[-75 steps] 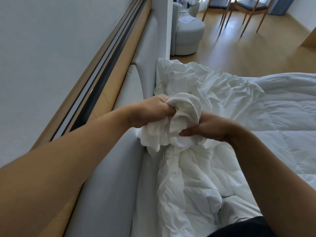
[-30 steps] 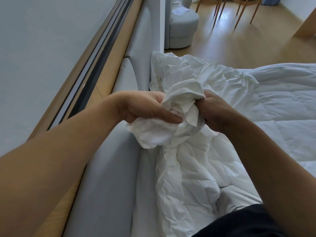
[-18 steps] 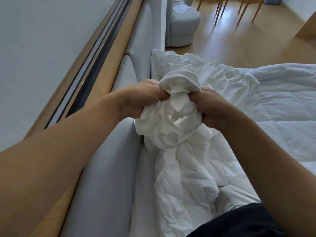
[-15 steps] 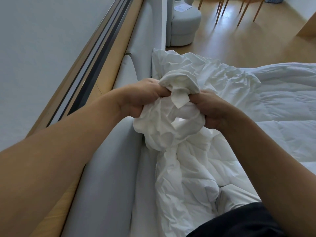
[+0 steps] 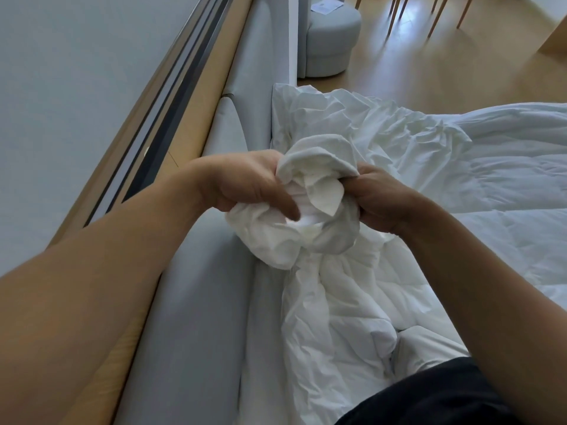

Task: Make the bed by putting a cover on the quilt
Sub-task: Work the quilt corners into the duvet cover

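Observation:
A bunched white cover (image 5: 310,210) is held up between both hands near the headboard. My left hand (image 5: 245,182) grips the wad from the left, thumb pressed across its front. My right hand (image 5: 377,200) grips the same wad from the right, fingers curled into the folds. A small corner of fabric sticks out between the hands. Below and behind, the white quilt (image 5: 506,185) lies crumpled over the bed, and I cannot tell where the cover ends and the quilt begins.
A pale grey padded headboard (image 5: 196,317) runs along the left, with a wooden ledge and wall above it. A round grey stool (image 5: 331,41) and chair legs (image 5: 399,10) stand on the wooden floor beyond the bed. Dark clothing (image 5: 429,397) shows at the bottom.
Both hands have kept their hold on the bunched fabric and reworked it; the left thumb now lies across the front of the wad, and the bundle has dropped slightly.

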{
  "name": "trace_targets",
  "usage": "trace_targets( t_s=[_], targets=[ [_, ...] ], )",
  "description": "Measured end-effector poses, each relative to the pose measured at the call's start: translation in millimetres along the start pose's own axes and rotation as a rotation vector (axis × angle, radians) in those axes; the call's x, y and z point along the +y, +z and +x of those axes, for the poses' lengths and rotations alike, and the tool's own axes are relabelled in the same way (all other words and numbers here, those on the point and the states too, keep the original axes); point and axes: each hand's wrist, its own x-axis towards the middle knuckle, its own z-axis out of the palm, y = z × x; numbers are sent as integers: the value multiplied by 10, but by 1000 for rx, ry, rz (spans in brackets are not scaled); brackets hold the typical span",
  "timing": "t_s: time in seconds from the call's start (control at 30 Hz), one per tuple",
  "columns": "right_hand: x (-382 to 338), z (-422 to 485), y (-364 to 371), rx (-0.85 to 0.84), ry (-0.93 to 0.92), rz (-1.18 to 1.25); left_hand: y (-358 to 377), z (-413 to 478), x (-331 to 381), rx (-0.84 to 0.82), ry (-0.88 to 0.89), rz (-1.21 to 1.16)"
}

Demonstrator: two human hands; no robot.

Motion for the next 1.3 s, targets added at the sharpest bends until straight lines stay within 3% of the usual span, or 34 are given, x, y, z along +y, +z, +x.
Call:
trace_targets(
  t_s=[0.07,0.2,0.47,0.6,0.7,0.8,0.87,1.0,1.17,1.3],
  targets=[
    [-22,-11,35,48,-4,24,44,-2,6,10,-34,95],
    [-74,21,51,93,-14,32,121,15,30,110,40,33],
    [-84,88,157,109,-6,152,121,26,60,203,82,-322],
    [-101,94,57,-100,-6,226,98,-12,92,58,149,-575],
    [-104,71,-76,-295,37,117,119,-6,104,-16,170,-624],
    [-77,98,-117,-297,51,-157,141,-10,120,30,163,-558],
    [-55,115,-95,-269,41,-207,90,-34,97,19,161,-487],
    [1,104,-31,-158,-51,-175,-15,-83,71,-89,95,-244],
    [58,95,-21,-93,-44,-15,33,-52,0,-43,-55,204],
    [53,83,12,-33,-10,127,68,-32,-17,-26,-22,156]
  ],
)
